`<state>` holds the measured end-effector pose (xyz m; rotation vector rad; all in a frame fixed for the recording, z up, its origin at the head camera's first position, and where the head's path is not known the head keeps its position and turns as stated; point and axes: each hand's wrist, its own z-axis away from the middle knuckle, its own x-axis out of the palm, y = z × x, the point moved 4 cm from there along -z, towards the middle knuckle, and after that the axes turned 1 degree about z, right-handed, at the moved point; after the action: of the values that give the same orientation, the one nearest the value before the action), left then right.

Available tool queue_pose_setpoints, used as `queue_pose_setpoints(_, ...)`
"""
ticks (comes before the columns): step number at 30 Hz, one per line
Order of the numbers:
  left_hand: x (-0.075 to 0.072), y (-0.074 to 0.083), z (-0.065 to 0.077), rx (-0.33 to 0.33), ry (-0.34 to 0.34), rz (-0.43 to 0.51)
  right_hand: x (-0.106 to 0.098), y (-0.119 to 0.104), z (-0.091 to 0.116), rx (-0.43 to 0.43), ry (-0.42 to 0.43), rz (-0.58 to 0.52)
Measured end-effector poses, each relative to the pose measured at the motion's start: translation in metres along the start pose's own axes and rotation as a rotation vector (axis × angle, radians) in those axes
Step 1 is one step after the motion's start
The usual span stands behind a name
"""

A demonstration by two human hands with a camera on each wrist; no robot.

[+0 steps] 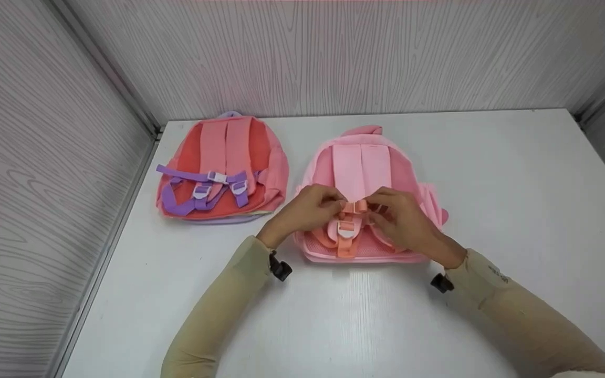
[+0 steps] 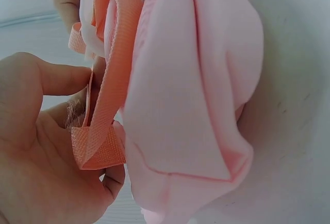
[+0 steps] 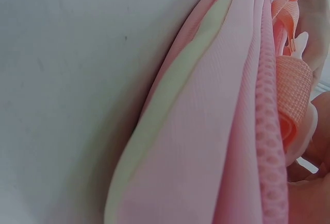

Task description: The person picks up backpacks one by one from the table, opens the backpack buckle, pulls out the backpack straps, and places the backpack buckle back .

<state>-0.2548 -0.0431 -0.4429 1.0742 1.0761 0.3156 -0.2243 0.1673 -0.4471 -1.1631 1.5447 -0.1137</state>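
Observation:
A pale pink backpack (image 1: 326, 251) lies on the table with its shoulder straps upward. My left hand (image 1: 313, 210) pinches an orange webbing strap (image 2: 111, 85) between thumb and finger, over the lower part of the bag. On the other side, my right hand (image 1: 407, 218) grips the folded orange strap end with its fingertips, close to the left fingers. Just below the hands sits a white buckle (image 1: 346, 230) with orange webbing through it. In the right wrist view, a rolled piece of orange webbing (image 3: 294, 90) shows beside the right fingers. The exact finger contact is partly hidden.
A coral backpack (image 1: 276, 170) with purple straps (image 1: 179, 209) lies to the left, also straps up. The white table (image 1: 302, 325) ends at panelled walls at the back (image 1: 334, 58) and left (image 1: 29, 184). Each wrist wears a small black camera (image 1: 281, 270).

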Motion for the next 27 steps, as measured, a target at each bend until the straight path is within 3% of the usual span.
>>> queue_pose_setpoints(11, 0.0052, 0.0002, -0.0035, 0.012, -0.012, 0.015, 0.0013, 0.0018, -0.0004, 0.048, -0.013, -0.003)
queue_pose_setpoints(27, 0.0103, 0.0015, -0.0083, 0.008, -0.029, 0.019, 0.0017, 0.0001, 0.0, 0.004, 0.003, -0.024)
